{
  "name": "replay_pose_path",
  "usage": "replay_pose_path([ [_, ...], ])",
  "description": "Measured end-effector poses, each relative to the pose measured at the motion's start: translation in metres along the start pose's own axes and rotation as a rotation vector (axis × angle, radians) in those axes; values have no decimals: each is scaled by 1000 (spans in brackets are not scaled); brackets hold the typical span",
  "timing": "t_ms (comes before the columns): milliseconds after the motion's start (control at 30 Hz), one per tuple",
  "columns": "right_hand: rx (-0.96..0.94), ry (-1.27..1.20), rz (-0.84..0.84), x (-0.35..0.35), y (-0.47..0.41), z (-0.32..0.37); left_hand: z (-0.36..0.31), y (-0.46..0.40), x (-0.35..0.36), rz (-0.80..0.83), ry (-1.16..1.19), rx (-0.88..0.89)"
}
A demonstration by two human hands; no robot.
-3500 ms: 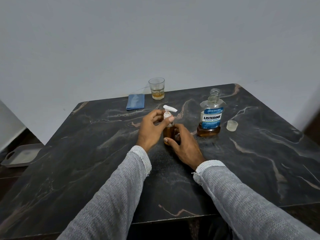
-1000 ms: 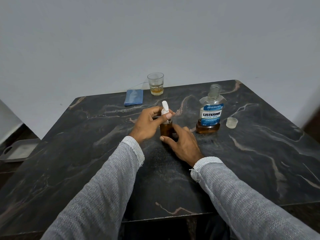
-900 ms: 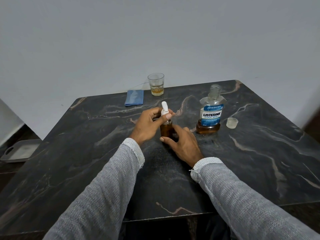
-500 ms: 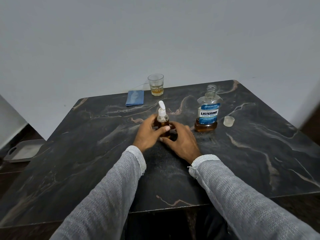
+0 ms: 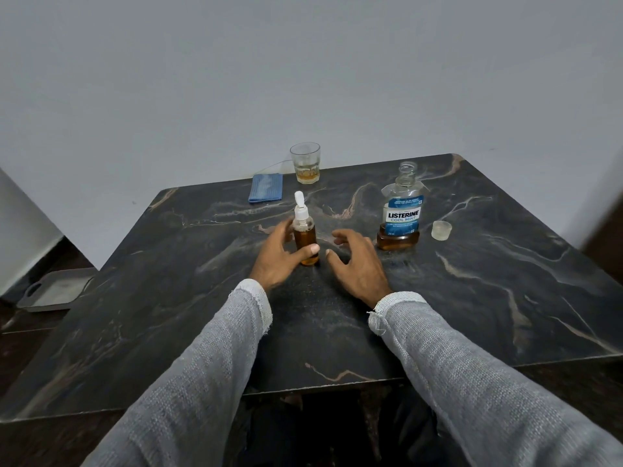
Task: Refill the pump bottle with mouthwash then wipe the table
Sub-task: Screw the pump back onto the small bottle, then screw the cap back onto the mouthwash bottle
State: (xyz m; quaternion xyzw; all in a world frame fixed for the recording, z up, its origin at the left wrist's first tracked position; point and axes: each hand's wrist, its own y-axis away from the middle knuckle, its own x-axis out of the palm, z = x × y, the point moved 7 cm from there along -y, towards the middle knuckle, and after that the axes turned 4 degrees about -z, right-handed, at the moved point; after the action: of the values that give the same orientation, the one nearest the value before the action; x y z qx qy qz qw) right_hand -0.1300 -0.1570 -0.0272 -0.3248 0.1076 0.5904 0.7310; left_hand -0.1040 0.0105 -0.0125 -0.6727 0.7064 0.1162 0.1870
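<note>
On the dark desk (image 5: 472, 298), your left hand (image 5: 276, 254) grips the upright pump bottle (image 5: 305, 239) to steady it; your right hand (image 5: 357, 261) hovers beside it, fingers spread, holding nothing.

Dark marble-look counter (image 5: 472, 298) with pale veins, pump bottle (image 5: 305, 242) standing upright near its middle. Behind the pump bottle at the far edge: folded blue cloth (image 5: 265, 192) and glass (image 5: 305, 162) holding a little amber liquid. Right of the pump bottle: uncapped mouthwash bottle (image 5: 402, 214), then its clear cap (image 5: 441, 230) just beside it.
</note>
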Motion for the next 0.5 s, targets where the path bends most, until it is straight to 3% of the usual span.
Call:
replay_pose_path([
  [67,5,-37,-16,-4,2,-4,1,14,-8,-166,-9,-28],
  [167,-15,-51,-30,-17,5,-11,-8,44,-11,-383,-10,78],
  [367,-97,136,-141,-74,13,-32,-30,64,67,-77,79,127],
  [500,-34,206,-231,-118,12,-54,-39,42,100,-88,95,64],
])
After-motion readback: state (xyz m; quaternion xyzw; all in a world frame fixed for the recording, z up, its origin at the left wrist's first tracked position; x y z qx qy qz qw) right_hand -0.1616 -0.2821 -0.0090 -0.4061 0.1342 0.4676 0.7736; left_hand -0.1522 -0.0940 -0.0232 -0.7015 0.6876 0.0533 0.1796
